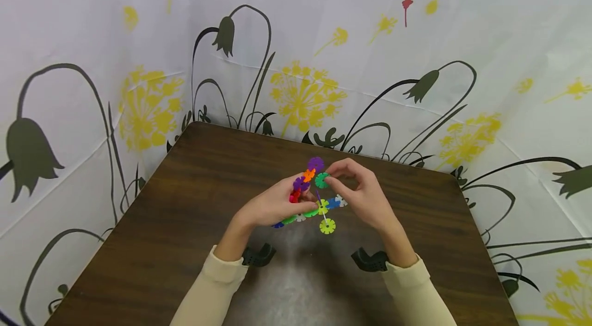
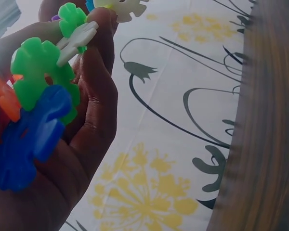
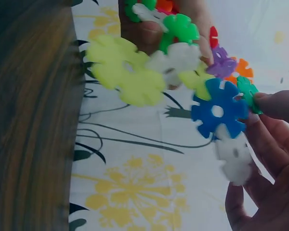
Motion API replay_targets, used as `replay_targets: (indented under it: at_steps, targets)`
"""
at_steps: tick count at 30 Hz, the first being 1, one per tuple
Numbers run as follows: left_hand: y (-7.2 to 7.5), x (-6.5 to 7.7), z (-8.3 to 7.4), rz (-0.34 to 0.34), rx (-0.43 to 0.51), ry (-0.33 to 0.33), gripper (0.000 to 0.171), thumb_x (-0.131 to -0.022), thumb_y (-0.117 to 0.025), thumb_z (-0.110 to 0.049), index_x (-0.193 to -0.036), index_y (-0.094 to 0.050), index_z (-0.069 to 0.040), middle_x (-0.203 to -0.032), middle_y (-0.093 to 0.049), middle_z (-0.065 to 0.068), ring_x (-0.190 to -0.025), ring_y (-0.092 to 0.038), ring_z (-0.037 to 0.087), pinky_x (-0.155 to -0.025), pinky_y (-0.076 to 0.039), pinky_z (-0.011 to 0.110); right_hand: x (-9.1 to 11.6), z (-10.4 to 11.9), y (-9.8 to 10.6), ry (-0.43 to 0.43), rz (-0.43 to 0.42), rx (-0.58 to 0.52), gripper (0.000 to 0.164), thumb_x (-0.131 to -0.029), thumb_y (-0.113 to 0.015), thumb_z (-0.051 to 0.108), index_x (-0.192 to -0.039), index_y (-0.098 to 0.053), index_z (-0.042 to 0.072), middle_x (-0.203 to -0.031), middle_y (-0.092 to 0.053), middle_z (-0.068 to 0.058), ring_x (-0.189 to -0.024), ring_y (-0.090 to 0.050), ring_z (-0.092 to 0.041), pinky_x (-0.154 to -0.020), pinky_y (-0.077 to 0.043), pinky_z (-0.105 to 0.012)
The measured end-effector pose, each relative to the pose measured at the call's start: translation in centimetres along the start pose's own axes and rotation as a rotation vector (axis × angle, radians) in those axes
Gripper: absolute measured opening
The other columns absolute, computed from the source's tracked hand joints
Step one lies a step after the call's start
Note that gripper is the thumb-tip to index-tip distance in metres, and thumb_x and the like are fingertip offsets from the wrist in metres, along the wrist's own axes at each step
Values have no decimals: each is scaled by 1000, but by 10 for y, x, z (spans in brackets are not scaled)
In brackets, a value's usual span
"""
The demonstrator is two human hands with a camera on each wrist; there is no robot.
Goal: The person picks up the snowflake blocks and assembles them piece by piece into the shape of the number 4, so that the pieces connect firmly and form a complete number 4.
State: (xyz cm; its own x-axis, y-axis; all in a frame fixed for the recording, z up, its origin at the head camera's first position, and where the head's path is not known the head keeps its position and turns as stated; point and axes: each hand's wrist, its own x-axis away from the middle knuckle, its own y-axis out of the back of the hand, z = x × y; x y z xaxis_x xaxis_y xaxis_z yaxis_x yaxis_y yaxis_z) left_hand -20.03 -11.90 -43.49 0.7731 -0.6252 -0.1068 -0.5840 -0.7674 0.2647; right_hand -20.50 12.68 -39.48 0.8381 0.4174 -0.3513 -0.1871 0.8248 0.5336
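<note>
My left hand (image 1: 270,205) holds a structure of interlocking plastic flower discs. One branch carries a red disc (image 1: 295,196), a purple disc (image 1: 301,183) and an orange disc (image 1: 309,175), ending in another purple one at the top. Along the lower row are blue, green and white pieces, with a yellow disc (image 1: 327,226) jutting out toward me. In the left wrist view, a dark blue disc (image 2: 26,139) hangs over the palm. Between thumb and forefinger my right hand (image 1: 367,195) pinches a green disc (image 3: 249,94), close beside the orange disc.
Beneath the hands is a dark wood-grain table (image 1: 185,202). A white cloth (image 1: 296,17) printed with flowers hangs behind it and along its sides. Black mounts (image 1: 259,255) sit at both wrists, below the discs.
</note>
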Motion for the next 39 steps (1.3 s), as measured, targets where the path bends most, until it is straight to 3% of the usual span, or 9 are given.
replay_targets:
  at_steps: [7,18,27,33,39]
  targets:
    - [0,-1,1,20,-9,-10,25,-103,-74,-23,-116,-57,-10,-83,-54,3,-76,-54,18,-70,-49,27,-1,-1,-6,-10,69,-3,17,-102,-76,23,-118,-73,23,-107,-77,6,-106,-69,-13,-96,-58,-37]
    - [-2,-3,-2,36,-12,-8,25,-104,-73,-23,-118,-57,-9,-82,-54,3,-73,-53,18,-67,-48,27,-2,3,3,-4,120,16,19,-103,-75,22,-122,-77,21,-120,-76,6,-115,-67,-15,-100,-58,-40]
    - [-6,-7,-4,68,-2,-17,32,-105,-71,-22,-131,-57,-11,-92,-60,6,-82,-59,22,-73,-54,29,4,1,4,0,144,7,22,-101,-77,22,-124,-76,22,-120,-75,7,-112,-68,-14,-99,-60,-36]
    - [-4,-11,-8,90,-19,-8,29,-106,-71,-22,-130,-59,-12,-100,-65,5,-89,-64,22,-82,-58,32,9,1,18,50,277,49,44,-99,-81,23,-141,-67,25,-134,-70,9,-119,-67,-12,-102,-59,-36]
    - [-1,-10,-19,76,-43,23,26,-104,-72,-22,-126,-62,-11,-99,-68,5,-91,-65,24,-85,-58,34,10,1,24,69,361,47,64,-97,-83,19,-152,-51,32,-133,-71,10,-126,-68,-11,-94,-61,-35]
